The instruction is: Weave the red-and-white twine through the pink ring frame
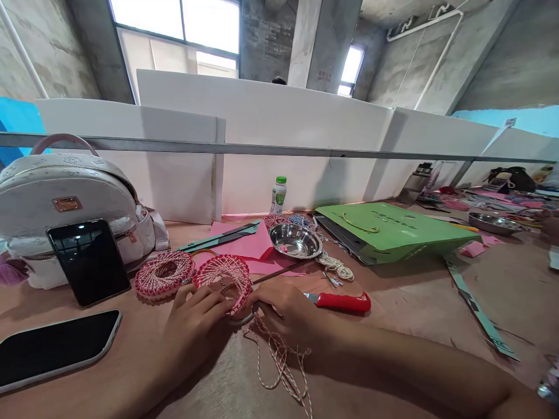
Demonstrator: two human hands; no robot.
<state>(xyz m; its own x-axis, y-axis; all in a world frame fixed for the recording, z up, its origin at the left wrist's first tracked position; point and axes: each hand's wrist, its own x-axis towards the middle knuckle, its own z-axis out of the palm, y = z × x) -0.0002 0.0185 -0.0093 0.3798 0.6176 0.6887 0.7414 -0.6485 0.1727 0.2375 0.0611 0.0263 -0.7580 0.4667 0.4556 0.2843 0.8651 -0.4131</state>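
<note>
A pink-and-white ring wound with cord (231, 270) stands tilted up between my hands. My left hand (198, 311) is closed on its lower left side, thumb hidden. At its lower right edge, the fingers of my right hand (286, 311) are pinched together on a thin pink-and-white cord (283, 364), whose loose loops trail down over the table edge. A greyish hoop shows under the fingertips. Beside my left hand lies a second, similar wound ring (161, 279). A red-handled tool (345, 302), its metal end partly hidden, lies behind my right wrist.
A steel bowl (294, 241), pink paper (262, 247) and a white cord bundle (338, 267) lie beyond my hands. Leftward are a white backpack (78, 192), an upright phone (89, 262) and a flat phone (56, 349). A green folder (397, 230) lies right; a small bottle (278, 195) stands behind.
</note>
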